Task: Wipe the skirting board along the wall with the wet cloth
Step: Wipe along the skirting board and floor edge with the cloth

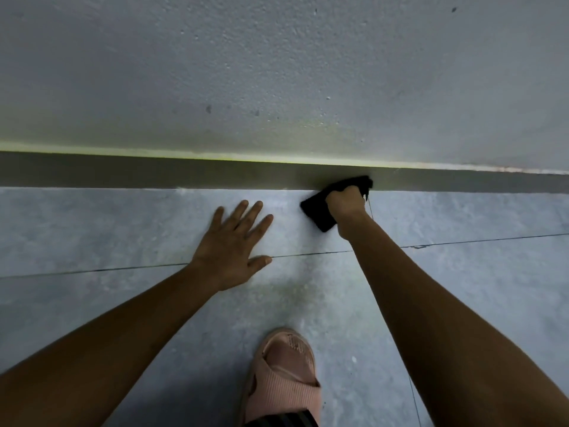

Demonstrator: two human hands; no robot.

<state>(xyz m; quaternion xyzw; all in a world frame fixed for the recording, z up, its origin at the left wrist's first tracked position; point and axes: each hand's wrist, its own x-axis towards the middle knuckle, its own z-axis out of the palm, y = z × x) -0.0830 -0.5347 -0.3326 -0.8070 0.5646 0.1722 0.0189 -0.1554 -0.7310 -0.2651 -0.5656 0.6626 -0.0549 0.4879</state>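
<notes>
Wall: pale, rough plaster [277,72] fills everything toward twelve o'clock, with a few dark specks on it.
Floor: grey tiles [123,217] spread from the middle down to six o'clock; a thin joint line [123,268] runs from nine o'clock to three o'clock.
Skirting board: a dark grey band [154,172] lies where wall meets floor, running from nine to three o'clock.
Sandal: a pink ribbed sandal [286,374] stands on the tiles at six o'clock, toe toward the wall.
Left hand: it [234,245] lies flat on the floor near the middle, fingers straight and spread toward one o'clock, holding nothing.
Cloth: black [317,212], at about two o'clock from the left hand; its top end presses against the skirting board, its lower end hangs toward the floor.
Right hand: its [346,204] fingers are curled round the cloth, holding it against the board.
</notes>
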